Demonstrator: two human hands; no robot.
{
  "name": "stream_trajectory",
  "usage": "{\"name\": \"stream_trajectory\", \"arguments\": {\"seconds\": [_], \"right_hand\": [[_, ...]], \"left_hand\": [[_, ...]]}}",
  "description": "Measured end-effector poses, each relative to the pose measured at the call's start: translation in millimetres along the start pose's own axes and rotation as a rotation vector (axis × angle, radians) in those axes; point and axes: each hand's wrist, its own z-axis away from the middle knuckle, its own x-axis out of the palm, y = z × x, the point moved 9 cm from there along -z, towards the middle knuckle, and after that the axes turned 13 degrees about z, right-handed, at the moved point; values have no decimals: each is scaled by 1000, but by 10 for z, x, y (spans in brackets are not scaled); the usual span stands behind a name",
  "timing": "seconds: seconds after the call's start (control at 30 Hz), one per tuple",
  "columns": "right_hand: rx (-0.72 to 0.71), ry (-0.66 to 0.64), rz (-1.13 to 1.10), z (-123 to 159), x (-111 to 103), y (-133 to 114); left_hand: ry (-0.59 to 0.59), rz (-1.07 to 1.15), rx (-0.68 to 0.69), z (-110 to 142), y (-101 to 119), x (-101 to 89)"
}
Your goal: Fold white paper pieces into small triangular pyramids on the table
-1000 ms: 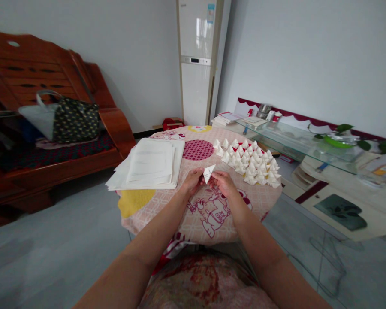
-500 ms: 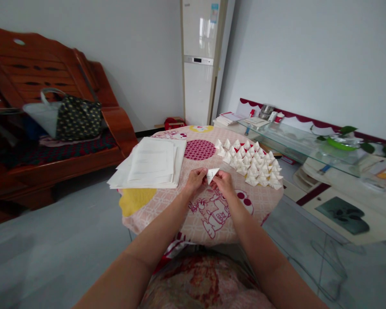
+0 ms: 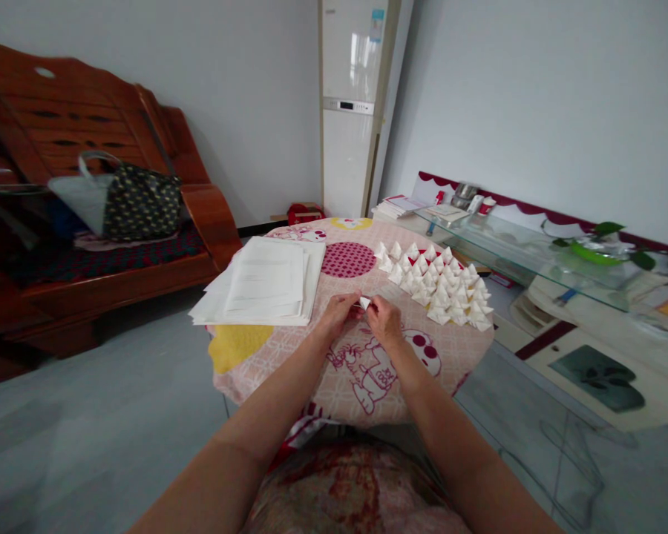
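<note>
Between my two hands is a small folded piece of white paper (image 3: 364,302), mostly covered by fingers. My left hand (image 3: 339,311) pinches it from the left, and my right hand (image 3: 384,319) grips its right side. Both are held just above the near middle of the round table. To the right stand several rows of small folded white paper pieces (image 3: 439,282) with pointed tops. A stack of white paper sheets (image 3: 267,278) lies to the left of my hands.
A pink patterned tablecloth (image 3: 306,371) covers the table. At the right is a glass-topped stand (image 3: 528,256) with cups, papers and a plant. A wooden sofa (image 3: 211,222) with bags (image 3: 142,200) is at the left, and a tall white air conditioner (image 3: 348,156) stands behind.
The paper showed as a wider triangle before; now only a small tip shows between the fingers. My hands have drawn closer together around it. The view has shifted slightly.
</note>
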Motion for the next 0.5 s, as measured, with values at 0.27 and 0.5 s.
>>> {"name": "stream_trajectory", "arguments": {"seconds": [0.27,0.5], "right_hand": [[29,0,-10,13,28,72],[56,6,-155,13,64,125]], "left_hand": [[-13,11,-13,6,2,0],[6,-10,-27,16,35,-9]]}}
